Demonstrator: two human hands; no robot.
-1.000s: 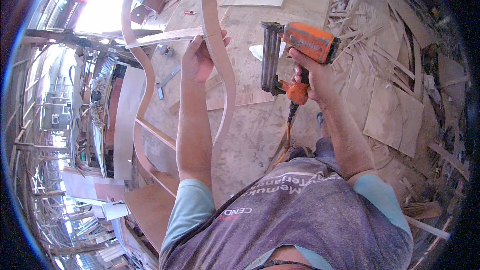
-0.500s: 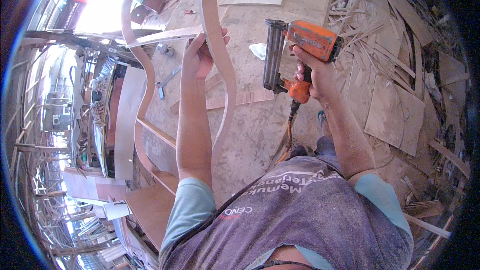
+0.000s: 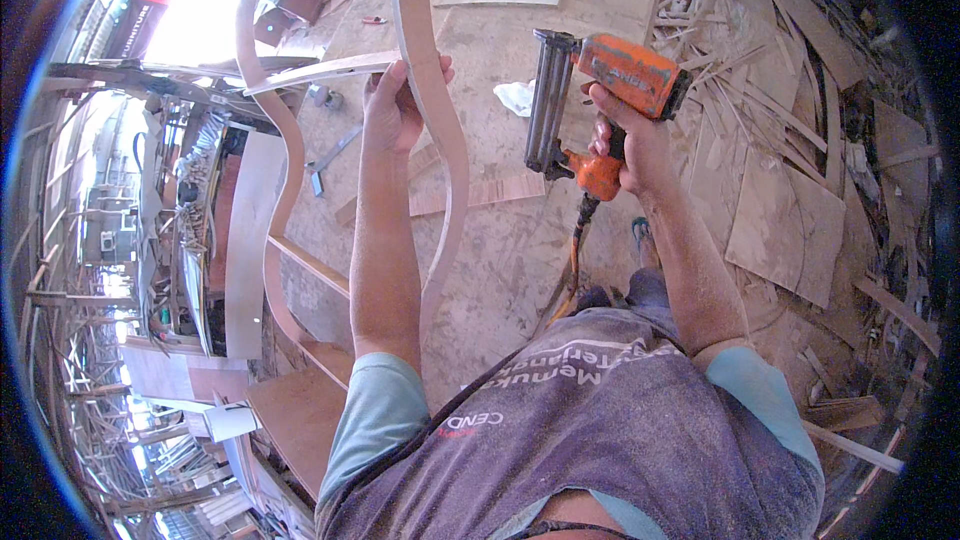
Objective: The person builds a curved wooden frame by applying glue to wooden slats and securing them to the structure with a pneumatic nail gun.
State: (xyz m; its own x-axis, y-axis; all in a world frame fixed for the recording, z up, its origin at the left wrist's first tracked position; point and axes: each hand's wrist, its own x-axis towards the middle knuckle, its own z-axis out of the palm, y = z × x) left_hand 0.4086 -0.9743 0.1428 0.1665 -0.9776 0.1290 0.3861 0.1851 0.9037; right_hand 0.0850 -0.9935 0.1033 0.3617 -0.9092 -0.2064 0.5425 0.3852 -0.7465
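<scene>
- Frame [image 3: 440,100], head view: located left of centre, ahead of the person; made of curved wooden rails joined by crosspieces.
- Frame long axis: runs lengthwise from the upper edge of the view back toward the person's left side. Both rails bend in S-curves; their far ends lie at or past the upper edge.
- Left rail [image 3: 292,145] and right rail [image 3: 456,155]: roughly side by side, well apart.
- Upper crosspiece [image 3: 325,70]: long axis across the rails, right end slightly farther from the person than the left end.
- Lower crosspiece [image 3: 312,267]: slants from the left rail down to the right, toward the left forearm.
- Left hand [image 3: 395,120]: closed around the right rail at the upper crosspiece; thumb near the joint, fingertips showing past the rail's right edge.
- Right hand [image 3: 640,145]: gripping the nailer [image 3: 628,75] by its handle, held apart from the frame.
- Nailer direction: orange body lies crosswise, nose end to the left and slightly up, facing the frame side; capped end to the right.
- Magazine [image 3: 553,105]: dark, long axis nearly vertical in view, top leaning slightly right.
- Hose [image 3: 576,250]: hangs from the handle base toward the person.
- Scrap wood [image 3: 745,90]: strewn at right.
</scene>
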